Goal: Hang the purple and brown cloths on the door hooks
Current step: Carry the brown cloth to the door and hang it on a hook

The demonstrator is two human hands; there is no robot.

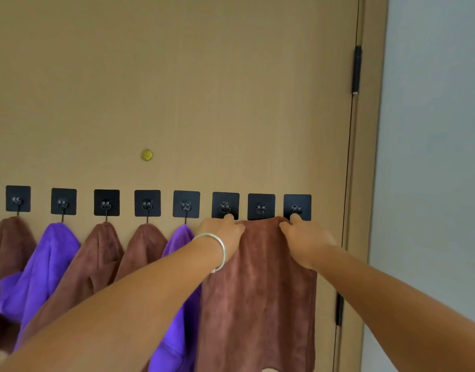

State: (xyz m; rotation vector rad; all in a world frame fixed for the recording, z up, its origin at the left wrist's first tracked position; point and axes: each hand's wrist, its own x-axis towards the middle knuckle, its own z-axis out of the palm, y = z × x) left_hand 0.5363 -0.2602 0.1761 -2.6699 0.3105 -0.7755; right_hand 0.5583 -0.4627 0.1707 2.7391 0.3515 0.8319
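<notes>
A tan door (177, 89) fills most of the frame, and across its lower middle runs a row of eight black square hooks (147, 203), from the far left edge to right of center. The five hooks on the left each carry a cloth hanging from a single point: a brown cloth (8, 242) at the far left, then a purple cloth (51, 253), two more brown ones (96, 259) side by side, and a second purple one (177, 318) that falls behind the person's left forearm.

Right of center, a brown towel (260, 285) is spread flat and wide against the door, its top edge stretched level just under the sixth, seventh and eighth hooks and covering the bottom of the seventh plate (261, 206). The left hand (223, 232) pinches the towel's upper left corner, fingers curled over the hem, with one fingertip touching the bottom of the sixth hook (225, 205). A silver bangle (214, 251) sits on that wrist. The right hand (303, 237) grips the upper right corner the same way, a fingertip pressed up at the base of the eighth hook (297, 207). Whether the towel has caught on any hook I cannot tell.

Above the row, near the middle of the frame, a small round brass peephole (147, 155) sits in the door. Along the right side runs the door frame with a black hinge (357, 69) at upper right, and beyond it a pale grey wall (432, 157).
</notes>
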